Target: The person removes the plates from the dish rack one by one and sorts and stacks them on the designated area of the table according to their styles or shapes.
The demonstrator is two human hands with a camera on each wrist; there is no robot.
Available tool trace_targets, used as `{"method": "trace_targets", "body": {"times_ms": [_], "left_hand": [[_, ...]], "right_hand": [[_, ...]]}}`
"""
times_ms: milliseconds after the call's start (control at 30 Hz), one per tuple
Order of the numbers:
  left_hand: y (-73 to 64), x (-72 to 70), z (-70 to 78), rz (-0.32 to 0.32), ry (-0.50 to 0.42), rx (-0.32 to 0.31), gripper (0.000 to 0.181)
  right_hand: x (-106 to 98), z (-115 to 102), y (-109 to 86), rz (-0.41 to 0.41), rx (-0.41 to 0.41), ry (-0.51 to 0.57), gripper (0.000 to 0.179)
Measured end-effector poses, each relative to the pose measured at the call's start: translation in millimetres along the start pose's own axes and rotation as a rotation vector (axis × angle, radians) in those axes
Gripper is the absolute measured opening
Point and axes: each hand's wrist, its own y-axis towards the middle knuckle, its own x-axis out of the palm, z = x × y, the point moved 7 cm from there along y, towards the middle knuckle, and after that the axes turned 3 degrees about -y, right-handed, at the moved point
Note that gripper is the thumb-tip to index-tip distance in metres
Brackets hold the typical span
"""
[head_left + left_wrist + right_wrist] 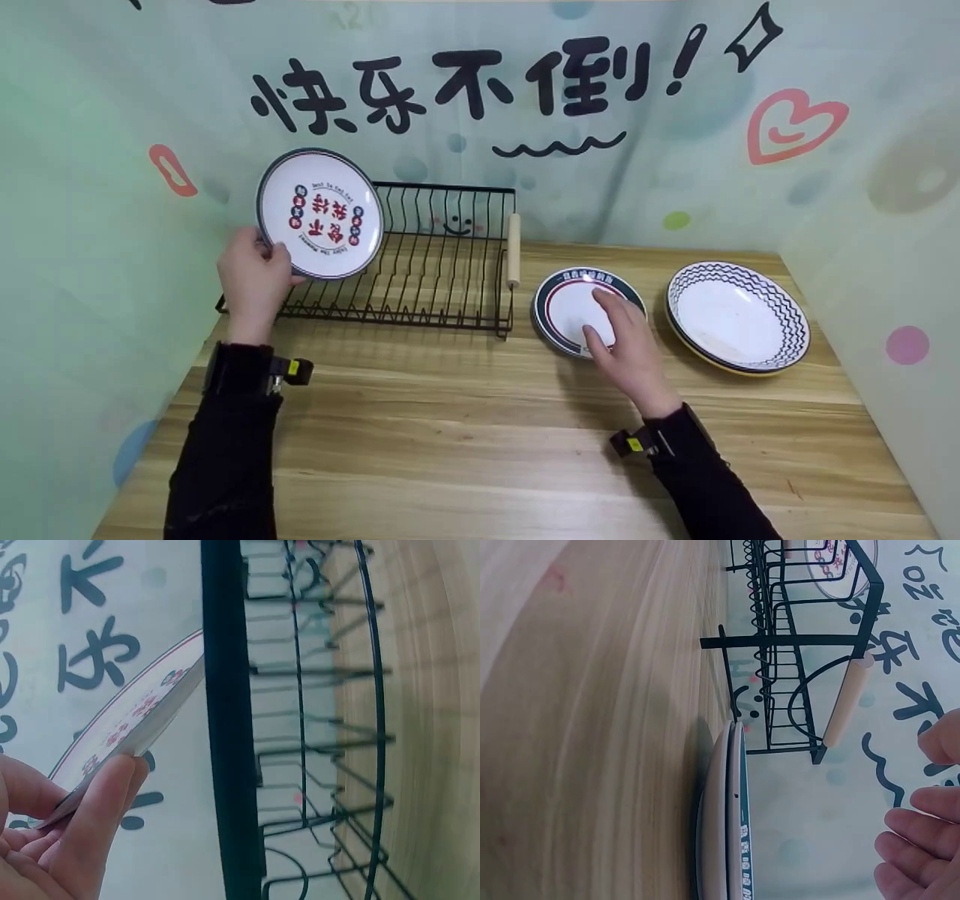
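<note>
My left hand (253, 281) pinches the lower left rim of a white plate (319, 214) with a dark edge and red lettering, thumb on its face. In the head view the plate is tilted up and overlaps the left end of a black wire dish rack (442, 255). The left wrist view has the plate (142, 705) nearly edge-on beside the rack's bars. Over a small stack of plates (562, 334) with a dark green rim, my right hand (634, 356) hovers with fingers spread and nothing between them. A gap shows between that hand (930, 840) and the plates (739, 825) in the right wrist view.
Stacked white bowls (739, 311) with a wavy black pattern stand at the right of the wooden table (450, 435). The rack has a pale wooden handle (514, 251) on its right end. A printed curtain (660, 187) hangs behind, with side panels left and right.
</note>
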Motion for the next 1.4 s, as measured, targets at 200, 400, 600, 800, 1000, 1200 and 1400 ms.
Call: {"method": "trace_targets", "body": {"times_ms": [200, 400, 600, 800, 1000, 1200, 1400], "left_hand": [[-6.3, 13.9, 2.6, -0.047, -0.139, 0.001, 0.027], [-13.7, 23.7, 3.2, -0.075, -0.2, 0.003, 0.022], [-21.0, 33.8, 5.4, -0.112, -0.269, -0.007, 0.023], [-28.7, 45.5, 6.4, -0.161, -0.36, -0.034, 0.024], [-37.5, 55.1, 9.5, -0.223, -0.424, -0.092, 0.029], [-43.9, 62.9, 12.9, -0.245, -0.471, -0.105, 0.028], [-51.8, 72.5, 15.9, -0.274, -0.518, -0.118, 0.029]], "right_hand": [[1.5, 0.4, -1.7, 0.015, -0.007, 0.004, 0.05], [1.8, 0.1, -2.7, 0.022, 0.0, 0.015, 0.05], [1.1, -0.3, -3.5, 0.026, 0.001, 0.014, 0.05], [0.5, -0.7, -4.1, 0.03, 0.008, 0.02, 0.05], [-0.4, -0.8, -3.8, 0.035, 0.017, 0.031, 0.049], [-1.2, -2.9, -2.6, 0.041, 0.014, 0.038, 0.048], [-0.8, -5.4, -1.2, 0.041, 0.016, 0.048, 0.047]]}}
